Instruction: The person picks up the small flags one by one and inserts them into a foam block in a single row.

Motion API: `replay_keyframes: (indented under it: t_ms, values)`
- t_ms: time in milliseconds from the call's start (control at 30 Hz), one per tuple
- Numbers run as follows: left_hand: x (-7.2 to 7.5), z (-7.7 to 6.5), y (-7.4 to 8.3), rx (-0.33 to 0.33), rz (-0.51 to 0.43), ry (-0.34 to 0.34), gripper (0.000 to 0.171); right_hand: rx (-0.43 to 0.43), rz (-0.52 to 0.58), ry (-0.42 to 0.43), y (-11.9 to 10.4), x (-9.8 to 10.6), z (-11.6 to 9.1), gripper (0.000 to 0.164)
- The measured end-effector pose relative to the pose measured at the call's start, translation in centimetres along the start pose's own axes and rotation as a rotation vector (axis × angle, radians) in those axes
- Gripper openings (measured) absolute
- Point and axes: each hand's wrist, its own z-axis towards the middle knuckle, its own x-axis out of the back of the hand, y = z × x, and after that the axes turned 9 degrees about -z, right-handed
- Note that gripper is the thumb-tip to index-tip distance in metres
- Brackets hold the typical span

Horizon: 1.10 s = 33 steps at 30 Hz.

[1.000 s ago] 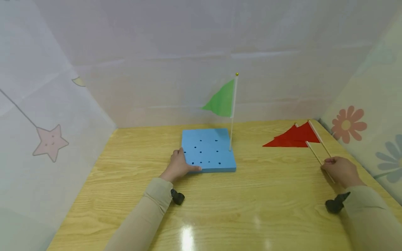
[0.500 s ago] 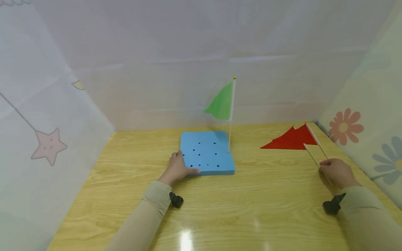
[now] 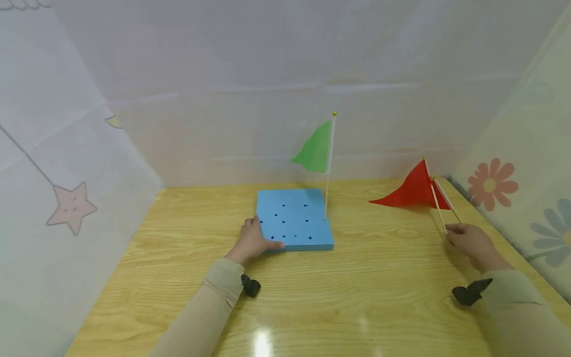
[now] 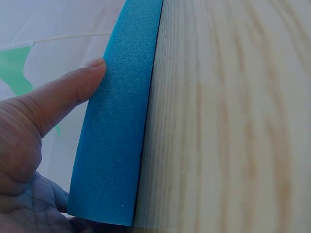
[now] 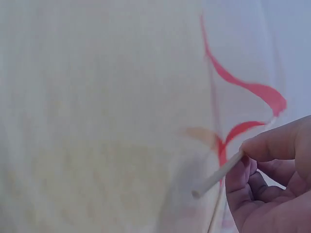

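On my feed, I see a sheeted tabletop booth: pale sheets (image 3: 250, 59) printed with a star (image 3: 72, 207) and flowers (image 3: 489, 185) surround a wood-grain table (image 3: 357, 292).

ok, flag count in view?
3: green flag standing in the blue board, red flag in the right hand, second red flag partly hidden behind it.

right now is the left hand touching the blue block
Touching. In the left wrist view the left hand has its thumb tip against the blue block.
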Motion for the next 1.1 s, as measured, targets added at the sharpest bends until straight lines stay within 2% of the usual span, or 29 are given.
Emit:
replay_keyframes:
  t_ms: [167, 367, 533, 767, 967, 1100]
  values:
    - [-0.1, 0.2, 0.0, -0.002, 0.007, 0.007, 0.123, 0.018, 0.212, -0.016, -2.3, -0.4, 0.0, 0.052]
    - [-0.1, 0.2, 0.2, -0.005, -0.003, 0.009, 0.123, 0.054, 0.337, 0.027, -4.9, -1.2, 0.0, 0.048]
    - [-0.2, 0.3, 0.2, -0.003, 0.004, 0.014, 0.123, 0.077, 0.376, 0.049, -5.8, -1.7, 0.3, 0.042]
    - [-0.2, 0.6, 0.1, -0.002, 0.000, 0.013, 0.123, 0.062, 0.384, 0.073, -7.3, -2.2, 0.0, 0.045]
    - [-0.3, 0.9, 0.0, -0.022, 0.013, 0.022, 0.122, 0.114, 0.400, 0.131, -9.2, -3.3, 0.2, 0.037]
    - [-0.4, 0.8, -0.1, -0.033, 0.022, 0.015, 0.122, 0.126, 0.406, 0.137, -10.3, -4.1, 0.2, 0.036]
